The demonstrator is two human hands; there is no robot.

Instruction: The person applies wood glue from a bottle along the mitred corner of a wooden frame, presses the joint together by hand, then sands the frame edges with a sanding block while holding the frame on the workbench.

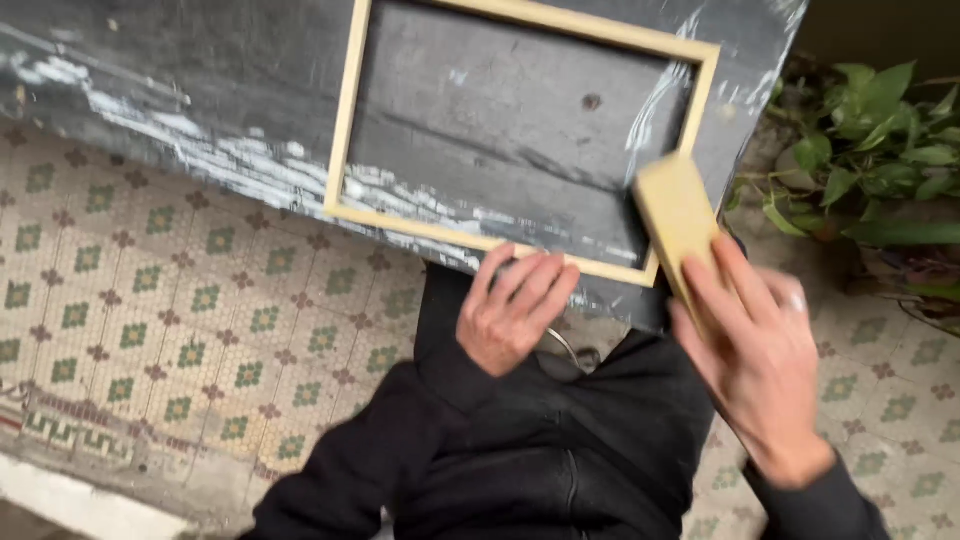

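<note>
Black long-sleeved top, zip running down the front centre. Dark sleeves reach both wrists. Ring on a finger of the right hand (762, 365). Left hand (512, 310) bare.

The setting reads as a home patio or courtyard used as a makeshift workshop. Patterned mosaic floor tiles (150, 310) fill the lower left. A dark, paint-streaked wooden worktop (200, 90) spans the top. Green leafy plants (880, 140) grow at the upper right.

frame (520, 130) on table (200, 90), plant (880, 150) right
</note>
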